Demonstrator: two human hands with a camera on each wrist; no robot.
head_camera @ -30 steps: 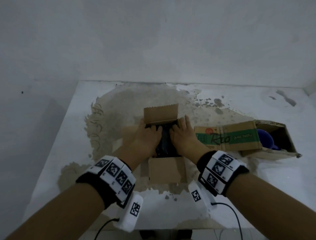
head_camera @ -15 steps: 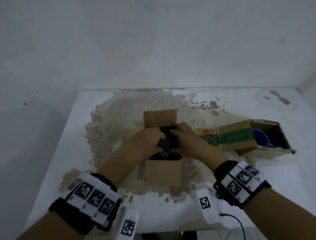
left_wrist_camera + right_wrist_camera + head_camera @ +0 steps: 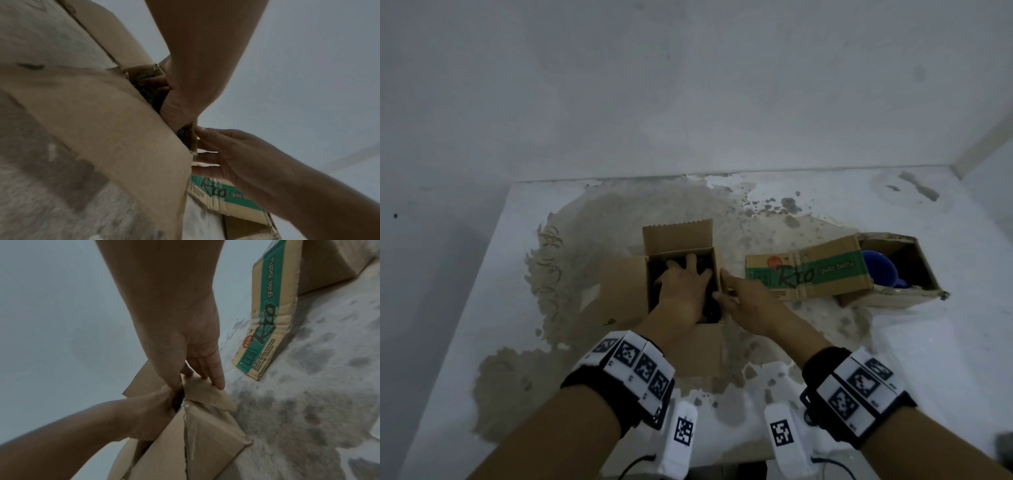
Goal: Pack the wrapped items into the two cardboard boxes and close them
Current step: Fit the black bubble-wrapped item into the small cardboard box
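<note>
A small open cardboard box (image 3: pixel 678 236) stands mid-table with its flaps spread. Inside lies a dark wrapped item (image 3: pixel 654 284). My left hand (image 3: pixel 685 274) is down in the box, fingers spread and pressing on that item. My right hand (image 3: pixel 726 287) is at the box's right side and pinches the right flap (image 3: pixel 207 395), thumb inside and fingers outside; the right hand (image 3: pixel 201 376) shows this close up. To the right sits a second box (image 3: pixel 924 270) with a green printed flap (image 3: pixel 822 270) and a blue item (image 3: pixel 876 270) inside.
The table top (image 3: pixel 945 359) is white with a large worn grey-brown patch under the boxes. A white wall stands close behind. The near flap (image 3: pixel 705 349) of the small box lies flat toward me.
Both hands were on the dark item in the small box. My right hand has come out to the box's right flap, while the left stays pressing inside.
</note>
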